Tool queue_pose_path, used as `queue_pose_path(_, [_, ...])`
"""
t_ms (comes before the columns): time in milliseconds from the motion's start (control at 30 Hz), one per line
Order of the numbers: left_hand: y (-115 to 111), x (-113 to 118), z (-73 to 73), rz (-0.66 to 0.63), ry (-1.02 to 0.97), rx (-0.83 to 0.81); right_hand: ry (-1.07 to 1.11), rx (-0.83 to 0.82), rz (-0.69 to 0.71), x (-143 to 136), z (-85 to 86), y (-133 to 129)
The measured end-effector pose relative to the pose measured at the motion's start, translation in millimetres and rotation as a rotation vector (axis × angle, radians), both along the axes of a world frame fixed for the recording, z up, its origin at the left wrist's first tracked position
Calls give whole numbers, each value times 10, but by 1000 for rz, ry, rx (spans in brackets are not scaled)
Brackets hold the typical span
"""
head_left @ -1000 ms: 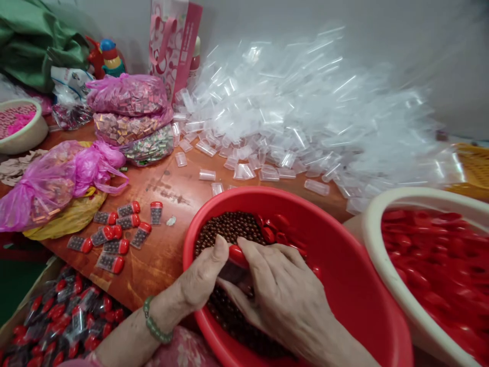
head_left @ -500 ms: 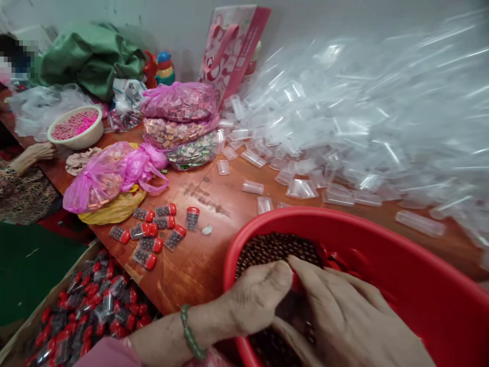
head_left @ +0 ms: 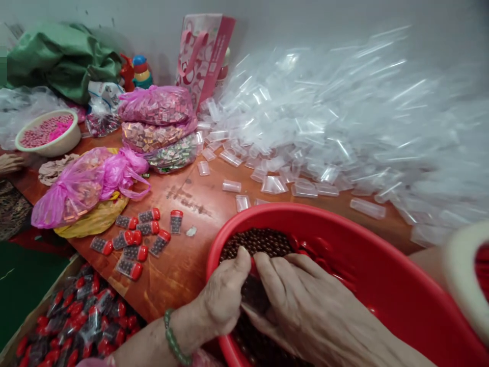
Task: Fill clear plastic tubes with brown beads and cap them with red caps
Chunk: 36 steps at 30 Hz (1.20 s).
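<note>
Over the near left part of a red basin (head_left: 301, 210), my left hand (head_left: 225, 293), with a green bead bracelet at its wrist, and my right hand (head_left: 294, 300) are together around a small container (head_left: 255, 294) with dark contents and a red top. The fingers of both hands are closed on it, and its lower part is partly hidden by them. Dark brown beads (head_left: 263, 240) lie under and behind the hands. Red pieces (head_left: 324, 265) rest in the basin to the right of the beads.
Filled red-capped containers (head_left: 130, 267) lie on the wooden table (head_left: 183, 260), more in a box (head_left: 76, 316) below. Clear empty containers (head_left: 305, 127) are heaped behind. Pink bags (head_left: 76, 196), a white bowl (head_left: 69, 142) and a person's hand (head_left: 10, 163) are left; a pale rim (head_left: 454, 275) is right.
The view has shifted, so the table things appear further left. A pale round rim has come into view at the right. My hands remain closed around the container, with its red top still between them.
</note>
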State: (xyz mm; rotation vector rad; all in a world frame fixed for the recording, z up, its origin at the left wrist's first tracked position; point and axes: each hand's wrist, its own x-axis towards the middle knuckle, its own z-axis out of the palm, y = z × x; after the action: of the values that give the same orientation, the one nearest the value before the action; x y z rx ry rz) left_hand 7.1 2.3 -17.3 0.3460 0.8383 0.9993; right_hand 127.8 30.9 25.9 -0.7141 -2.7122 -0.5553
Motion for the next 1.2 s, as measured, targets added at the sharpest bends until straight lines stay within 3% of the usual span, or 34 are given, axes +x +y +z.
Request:
queue_pose_path(333, [20, -17, 50, 70, 65, 73, -9, -54, -48, -25, -24, -43])
queue_pose_path(633, [9, 7, 1, 171, 26, 80, 22, -49, -123, -27, -26, -129])
queue_pose_path(733, [20, 1, 23, 110, -70, 73, 61, -114, -103, 41, -41, -122])
queue_pose_path(933, [48, -59, 52, -162, -134, -64, 245, -317, -21, 166, -108, -106])
queue_pose_path(1033, [60, -55, 68, -161, -176, -21, 332, -339, -17, 179, -140, -109])
queue_pose_path(1133, [62, -22, 84, -146, -199, 4, 279, -241, 31, 188, -176, -99])
queue_pose_path(1200, [65, 16, 93, -130, -151, -64, 225, -177, 59, 193, -199, -79])
